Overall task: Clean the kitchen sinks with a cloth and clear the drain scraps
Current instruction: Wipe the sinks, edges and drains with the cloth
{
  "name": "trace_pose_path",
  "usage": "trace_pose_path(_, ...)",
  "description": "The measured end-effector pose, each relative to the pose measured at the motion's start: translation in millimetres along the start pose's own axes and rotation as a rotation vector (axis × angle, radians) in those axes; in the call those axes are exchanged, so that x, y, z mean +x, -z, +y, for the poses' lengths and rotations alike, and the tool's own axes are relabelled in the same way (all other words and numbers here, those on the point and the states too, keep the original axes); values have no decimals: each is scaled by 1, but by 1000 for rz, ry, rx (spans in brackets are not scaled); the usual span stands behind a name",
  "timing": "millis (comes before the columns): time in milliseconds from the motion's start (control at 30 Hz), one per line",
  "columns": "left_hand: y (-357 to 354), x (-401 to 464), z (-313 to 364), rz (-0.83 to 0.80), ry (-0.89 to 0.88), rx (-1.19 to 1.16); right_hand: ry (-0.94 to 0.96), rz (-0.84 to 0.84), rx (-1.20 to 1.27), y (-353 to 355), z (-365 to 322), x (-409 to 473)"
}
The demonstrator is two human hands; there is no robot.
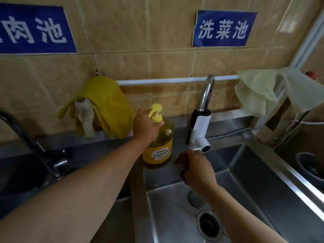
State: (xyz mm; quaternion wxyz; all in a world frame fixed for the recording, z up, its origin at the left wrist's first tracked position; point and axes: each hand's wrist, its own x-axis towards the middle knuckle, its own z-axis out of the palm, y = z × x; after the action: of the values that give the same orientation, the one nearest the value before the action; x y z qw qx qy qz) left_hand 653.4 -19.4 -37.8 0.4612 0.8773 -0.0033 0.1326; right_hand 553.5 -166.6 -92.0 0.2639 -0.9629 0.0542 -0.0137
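Wrapping around the neck of the dish soap bottle (158,144), just under the yellow pump head (155,112): fingers (160,124) of the left hand (146,128). Curling in loosely just under the lever of the white electric faucet (199,130): fingers of the right hand (197,170); cannot tell if touching the lever or holding anything.

Standing upright on the steel ledge between two sinks, long axis vertical, pump spout pointing to the left: one bottle, filled nearly to the shoulder with yellow liquid.

Lying below the right hand: the right sink (245,174), holding a round drain opening (209,223) and a round steel piece (194,198) just behind it. Showing only dark at the left edge: the left sink (21,179), with a dark faucet (31,142) over it.

Hanging on the wall side: two cloths, one yellow cloth (105,106) draped over a pale tap, one pale green cloth (256,92) on a rack at the right. Sticking on the tiles: two blue signs (223,28).
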Motion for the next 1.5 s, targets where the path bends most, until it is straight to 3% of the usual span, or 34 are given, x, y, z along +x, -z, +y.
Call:
trace_pose_path(1033,-25,13,-23,-6,-122,119,50,-25,96,-44,20,18)
trace_pose_path(1367,12,-79,-50,-88,-17,38,90,-39,82,-45,1,-8)
trace_pose_path(1500,46,-119,-83,-167,132,169,105,-97,80,-53,-19,-27)
